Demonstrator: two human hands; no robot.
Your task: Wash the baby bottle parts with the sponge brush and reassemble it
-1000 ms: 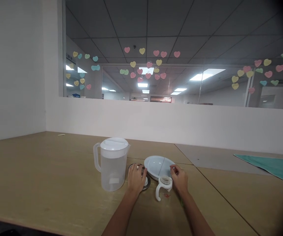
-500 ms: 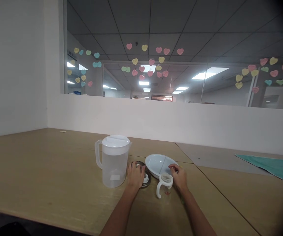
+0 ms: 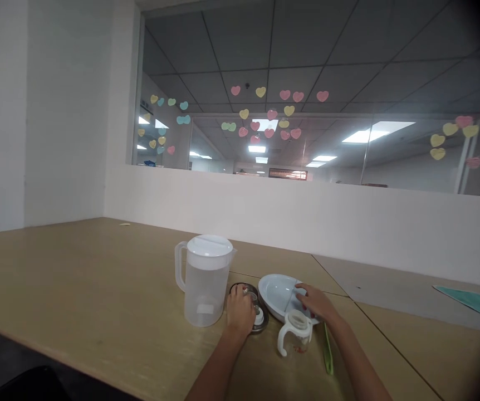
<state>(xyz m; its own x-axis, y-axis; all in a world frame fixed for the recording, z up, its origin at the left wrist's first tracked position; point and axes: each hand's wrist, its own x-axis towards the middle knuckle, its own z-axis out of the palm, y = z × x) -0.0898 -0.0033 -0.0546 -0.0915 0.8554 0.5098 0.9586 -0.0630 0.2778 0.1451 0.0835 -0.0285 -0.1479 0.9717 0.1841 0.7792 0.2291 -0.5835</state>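
My left hand (image 3: pixel 240 309) rests over a small metal tray (image 3: pixel 260 328), its fingers bent round something I cannot make out. A white round part (image 3: pixel 258 316) lies on the tray beside the fingers. Over the right part of a white oval divided dish (image 3: pixel 274 287) is my right hand (image 3: pixel 316 303), fingers apart and reaching inside the rim. In front of the dish stands a small clear pot with a white collar and handle (image 3: pixel 297 328), uncovered, with a reddish pattern low on it. A green strip (image 3: pixel 327 351) lies beside my right forearm.
A tall translucent lidded pitcher (image 3: pixel 207 281) stands left of my left hand. On the right, a teal cloth (image 3: pixel 474 302) lies over the grey part of the table (image 3: pixel 98 289). A white wall with a window (image 3: pixel 298 206) rises behind. A dark chair (image 3: pixel 27 387) shows bottom left.
The view has swung left, so everything sits further right. My right hand has moved from the dish's right edge to over its inside, fingers now spread. The green strip shows more.
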